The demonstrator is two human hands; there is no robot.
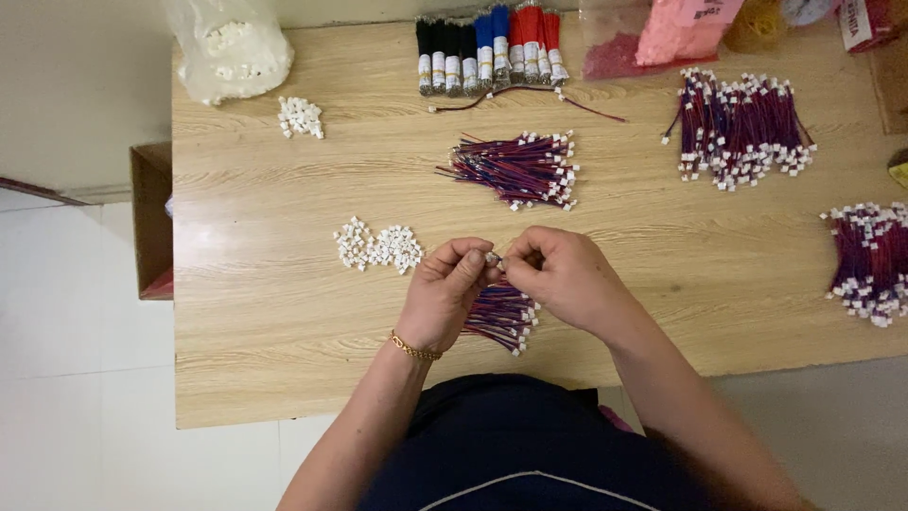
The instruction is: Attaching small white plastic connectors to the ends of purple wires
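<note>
My left hand (443, 291), with a gold bracelet at the wrist, pinches a small white connector (492, 257) between thumb and forefinger. My right hand (560, 274) meets it fingertip to fingertip and grips a thin wire end at that connector. Under both hands lies a bundle of red and blue wires (501, 317) on the wooden table (284, 322). A loose heap of small white connectors (378, 246) sits just left of my left hand.
Farther back lie another finished wire bundle (520, 170), a larger one (742, 132) at right, and one (870, 260) at the right edge. Black, blue and red wire hanks (487, 47), a bag of white connectors (232, 47), a small connector pile (301, 116). A cardboard box (151, 222) stands left.
</note>
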